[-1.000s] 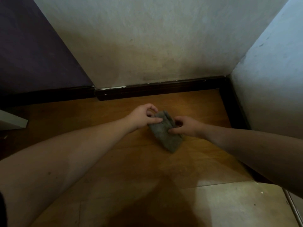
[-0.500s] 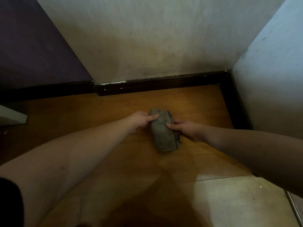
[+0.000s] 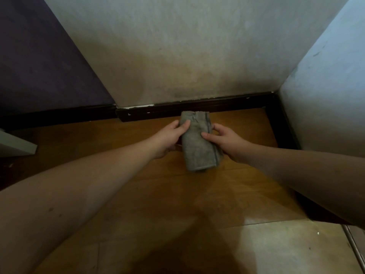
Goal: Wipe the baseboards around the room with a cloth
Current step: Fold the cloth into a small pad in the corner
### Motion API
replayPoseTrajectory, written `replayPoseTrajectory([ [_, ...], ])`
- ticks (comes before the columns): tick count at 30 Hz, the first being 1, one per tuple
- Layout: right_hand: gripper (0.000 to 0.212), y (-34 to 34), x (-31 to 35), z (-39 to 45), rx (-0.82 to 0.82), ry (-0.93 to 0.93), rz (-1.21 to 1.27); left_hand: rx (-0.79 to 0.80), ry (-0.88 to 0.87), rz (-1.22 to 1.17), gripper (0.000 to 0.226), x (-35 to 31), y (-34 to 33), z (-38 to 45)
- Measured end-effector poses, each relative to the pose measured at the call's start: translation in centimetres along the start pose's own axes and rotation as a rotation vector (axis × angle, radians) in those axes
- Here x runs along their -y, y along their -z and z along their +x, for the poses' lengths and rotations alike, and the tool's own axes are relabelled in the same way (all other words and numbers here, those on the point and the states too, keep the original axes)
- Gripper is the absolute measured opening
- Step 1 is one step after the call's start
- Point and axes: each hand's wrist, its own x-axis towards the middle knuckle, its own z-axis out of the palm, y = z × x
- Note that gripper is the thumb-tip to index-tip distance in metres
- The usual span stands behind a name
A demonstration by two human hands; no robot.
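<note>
Since 0.5 s ago: folded grey cloth (image 3: 198,143) looks nearer the baseboard (image 3: 197,109), top edge now overlapping its lower line in view; contact or just short of it, cannot tell. Both hands gone forward with it, same sides as before.

Left hand (image 3: 168,138) on cloth's left edge. Thumb laid across the upper front face, other fingers curled behind, mostly hidden. Gripping, not flat.

Right hand (image 3: 224,140) on cloth's right edge, beside the dark stitched hem. Thumb pressed onto the front face about mid-height, fingers wrapped round the hem side. Fingertips behind the cloth out of sight, so spread vs. together: cannot tell.

Cloth folded into a narrow upright rectangle, long axis running away from the camera, held between the 2 hands over the wooden floor (image 3: 138,184). Lower end free, hanging past both hands. Lifted or resting on floor: cannot tell.

Baseboard dark, almost black, running along the foot of the stained white wall (image 3: 187,56), chipped with pale flecks near its left end. Second dark run of baseboard (image 3: 280,123) turning down the right side under the pale blue wall (image 3: 325,86). Purple wall (image 3: 39,66) at left with its own dark strip below. White object corner (image 3: 15,143) at the left edge, type unclear. Lighter tile (image 3: 286,248) at bottom right, adjoining the wood.
</note>
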Motion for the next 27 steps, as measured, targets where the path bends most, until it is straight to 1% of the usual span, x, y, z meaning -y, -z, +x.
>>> replayPoseTrajectory([
  [1,0.037,0.1,0.6,0.0,-0.016,0.017,0.024,0.029,0.023,-0.017,0.044,-0.3,0.1,-0.1],
  [3,0.034,0.3,1.6,-0.2,-0.046,0.064,0.038,0.085,0.043,0.026,0.046,-0.8,0.3,-0.2],
  [5,0.032,0.5,2.0,-0.4,-0.062,0.099,0.014,0.121,0.024,0.077,0.045,-1.4,0.4,-0.5],
  [9,0.03,0.9,2.3,-1.0,-0.046,0.114,-0.043,0.122,-0.053,0.067,0.041,-2.7,0.2,-1.0],
  [11,0.03,0.9,2.6,-1.2,-0.04,0.135,-0.029,0.112,-0.088,0.018,0.036,-2.9,0.0,-1.0],
  [13,0.034,0.9,3.3,-1.3,-0.037,0.168,0.003,0.095,-0.111,-0.064,0.033,-3.2,-0.2,-1.1],
  [16,0.041,0.8,4.7,-1.3,-0.009,0.192,0.105,0.088,-0.145,-0.168,0.038,-3.8,-0.2,-1.2],
  [19,0.038,0.9,6.0,-1.3,0.018,0.209,0.153,0.103,-0.194,-0.248,0.04,-4.6,0.3,-1.3],
  [23,0.032,1.1,6.9,-1.1,0.015,0.221,0.171,0.11,-0.253,-0.237,0.029,-5.4,0.9,-1.2],
  [25,0.031,1.0,7.0,-0.9,0.015,0.235,0.105,0.12,-0.267,-0.213,0.033,-5.5,0.9,-1.2],
  [27,0.03,0.9,7.0,-0.7,-0.026,0.247,0.035,0.096,-0.276,-0.212,0.049,-5.4,0.7,-1.2],
])
